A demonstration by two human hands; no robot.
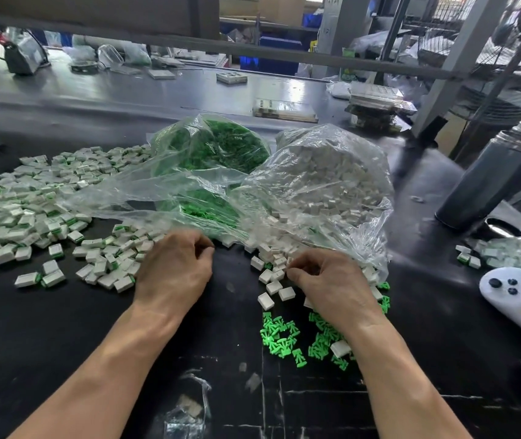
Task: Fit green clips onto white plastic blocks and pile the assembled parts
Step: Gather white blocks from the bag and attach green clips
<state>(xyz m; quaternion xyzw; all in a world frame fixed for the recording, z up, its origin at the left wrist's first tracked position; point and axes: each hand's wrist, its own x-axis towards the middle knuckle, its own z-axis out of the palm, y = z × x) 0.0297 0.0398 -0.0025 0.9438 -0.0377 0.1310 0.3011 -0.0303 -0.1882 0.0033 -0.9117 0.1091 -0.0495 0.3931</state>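
Note:
A wide pile of assembled white blocks with green clips [31,210] covers the left of the black table [62,327]. A clear bag of white blocks [325,185] spills loose white blocks [273,280] between my hands. Loose green clips [281,337] lie under my right wrist, and a bag of green clips [218,147] stands behind. My left hand [176,270] is curled at the pile's right edge; its fingertips hide whatever they hold. My right hand [325,280] pinches a white block at the bag's mouth.
A dark steel flask [487,179] stands at the right, with a white controller [512,296] and a small bag of assembled parts [512,251] nearer me. Crumpled plastic [186,416] lies at the front edge. Flat trays [284,110] sit behind the bags.

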